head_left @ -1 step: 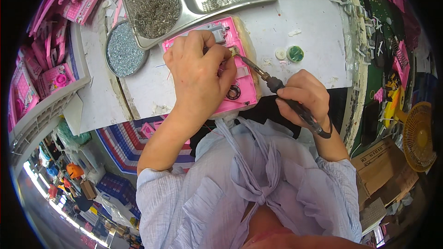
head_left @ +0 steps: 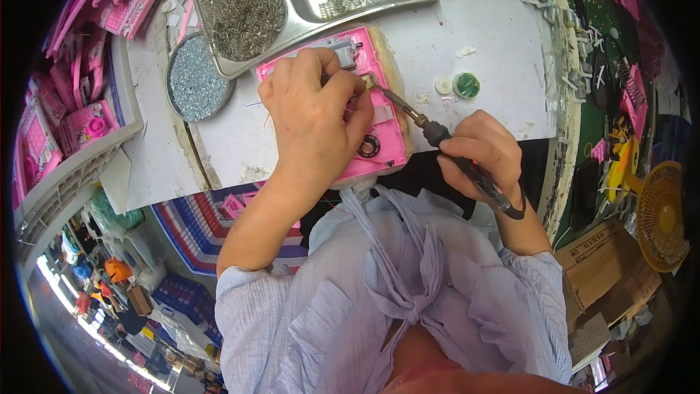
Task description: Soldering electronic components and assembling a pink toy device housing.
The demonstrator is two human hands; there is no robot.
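A pink plastic toy casing (head_left: 394, 140) lies open-side up on a padded, yellowish block (head_left: 387, 47), with small parts and a round black component (head_left: 370, 147) inside it. My left hand (head_left: 313, 113) rests over the casing's left half, its thumb and fingers pinched together near the middle. What they hold is hidden; thin red wire shows beside them. In my right hand (head_left: 485, 157) is a soldering iron (head_left: 436, 133), gripped like a pen. Its tip meets a small part at the casing's inner right side, close to my left fingertips.
Beyond the casing stands a metal tray (head_left: 295, 27) of springs. A round dish (head_left: 197, 76) of small metal pieces sits left of it. White and green round items (head_left: 467, 85) lie to the right. Pink casings (head_left: 91, 120) pile up far left; a yellow fan (head_left: 662, 215) stands right.
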